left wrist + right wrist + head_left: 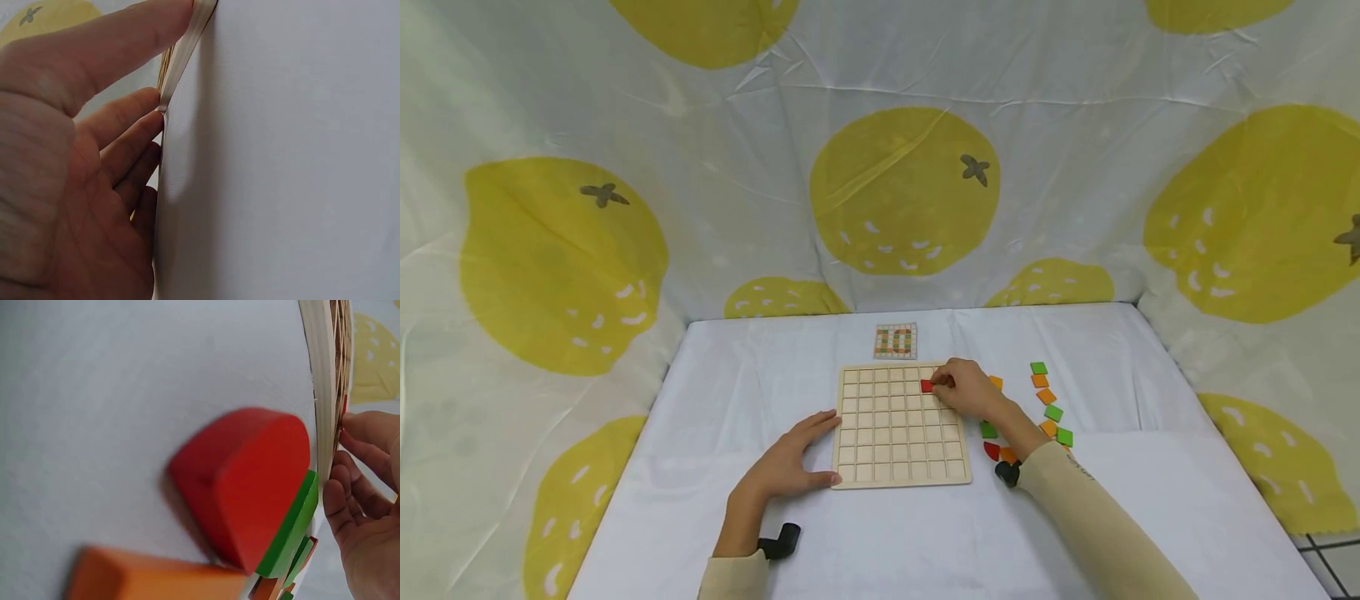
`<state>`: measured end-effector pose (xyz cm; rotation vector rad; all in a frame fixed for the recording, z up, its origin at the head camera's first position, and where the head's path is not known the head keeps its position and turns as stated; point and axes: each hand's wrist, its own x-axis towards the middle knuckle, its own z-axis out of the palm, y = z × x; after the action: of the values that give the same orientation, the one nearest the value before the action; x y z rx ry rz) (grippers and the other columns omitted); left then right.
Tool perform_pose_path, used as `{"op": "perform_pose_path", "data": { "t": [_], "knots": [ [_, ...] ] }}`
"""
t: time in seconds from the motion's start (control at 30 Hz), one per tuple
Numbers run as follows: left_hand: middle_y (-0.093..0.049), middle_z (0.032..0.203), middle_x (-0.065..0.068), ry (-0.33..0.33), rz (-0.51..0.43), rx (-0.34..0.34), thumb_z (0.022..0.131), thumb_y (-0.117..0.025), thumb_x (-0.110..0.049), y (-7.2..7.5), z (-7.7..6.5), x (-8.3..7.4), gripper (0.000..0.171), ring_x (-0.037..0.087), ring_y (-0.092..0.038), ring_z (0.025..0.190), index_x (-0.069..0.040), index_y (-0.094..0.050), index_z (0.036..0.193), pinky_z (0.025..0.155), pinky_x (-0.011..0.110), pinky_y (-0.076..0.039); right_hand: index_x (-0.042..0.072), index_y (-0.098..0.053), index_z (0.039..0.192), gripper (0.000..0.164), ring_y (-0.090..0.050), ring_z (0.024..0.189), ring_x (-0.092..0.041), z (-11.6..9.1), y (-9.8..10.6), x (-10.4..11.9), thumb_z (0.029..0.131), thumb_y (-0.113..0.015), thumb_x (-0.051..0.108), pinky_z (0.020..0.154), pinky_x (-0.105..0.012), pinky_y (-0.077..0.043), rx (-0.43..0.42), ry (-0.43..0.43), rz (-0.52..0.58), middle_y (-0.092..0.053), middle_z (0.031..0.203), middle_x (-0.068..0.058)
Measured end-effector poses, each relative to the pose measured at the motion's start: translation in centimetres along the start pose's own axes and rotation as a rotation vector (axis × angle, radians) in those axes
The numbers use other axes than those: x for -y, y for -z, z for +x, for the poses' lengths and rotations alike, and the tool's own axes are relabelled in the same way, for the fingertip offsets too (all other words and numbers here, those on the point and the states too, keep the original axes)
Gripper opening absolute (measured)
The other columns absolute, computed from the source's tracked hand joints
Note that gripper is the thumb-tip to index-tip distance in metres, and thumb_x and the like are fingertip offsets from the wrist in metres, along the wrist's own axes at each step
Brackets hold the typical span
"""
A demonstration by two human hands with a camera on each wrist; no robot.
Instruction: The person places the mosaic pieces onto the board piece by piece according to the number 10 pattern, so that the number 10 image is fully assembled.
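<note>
A square wooden grid board (880, 486) lies on the white-covered table. My right hand (970, 390) reaches over its upper right part, thumb and forefinger pinching a small red tile (927, 386) at a cell near the top edge. In the right wrist view only a sliver of that tile shows at the fingertips. Along the board's left side my left hand (790, 457) rests, thumb at the lower left corner and the straight fingers higher up the edge. The left wrist view shows those fingers (128, 115) extended against the board's side.
A small pattern card (895, 341) with coloured squares lies behind the board. Right of the board are loose green and orange tiles (1053, 413), partly hidden by my right forearm. A red rounded piece (262, 481) and an orange piece (156, 578) lie near the right wrist.
</note>
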<state>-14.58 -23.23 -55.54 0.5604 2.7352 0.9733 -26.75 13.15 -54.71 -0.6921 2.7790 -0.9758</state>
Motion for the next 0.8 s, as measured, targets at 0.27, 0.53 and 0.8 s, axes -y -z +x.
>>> {"op": "perform_pose_path", "data": {
  "t": [0.27,0.53,0.8],
  "knots": [
    [-0.038,0.166,0.001,-0.002,-0.002,0.008,0.079,-0.087,-0.045,0.0,0.0,0.1,0.092,0.032,-0.032,0.155,-0.021,-0.045,0.157,0.119,0.061,-0.035,0.005,-0.075,0.11,0.021,-0.061,0.089,-0.016,-0.6,1.8,-0.9,0.095,-0.072,0.019,0.083,-0.035,-0.056,-0.057,0.0,0.006,-0.069,0.098,-0.004],
    [-0.038,0.166,0.001,-0.003,-0.006,0.001,0.079,-0.087,-0.046,-0.2,0.0,0.3,0.091,0.033,-0.032,0.155,-0.022,-0.045,0.157,0.119,0.061,-0.035,0.004,-0.074,0.115,0.027,-0.062,0.094,-0.022,-2.2,4.1,-3.3,0.096,-0.073,0.022,0.087,-0.043,-0.056,-0.087,-0.067,-0.039,-0.069,0.104,-0.008],
    [-0.039,0.166,0.001,-0.025,-0.014,-0.01,0.079,-0.087,-0.047,-0.3,0.0,0.5,0.092,0.032,-0.033,0.155,-0.021,-0.046,0.157,0.118,0.061,-0.036,0.004,-0.073,0.117,0.033,-0.06,0.094,-0.024,-3.7,4.7,-5.5,0.092,-0.075,0.025,0.089,-0.043,-0.056,-0.052,-0.168,-0.082,-0.068,0.105,-0.009]
  ]
}}
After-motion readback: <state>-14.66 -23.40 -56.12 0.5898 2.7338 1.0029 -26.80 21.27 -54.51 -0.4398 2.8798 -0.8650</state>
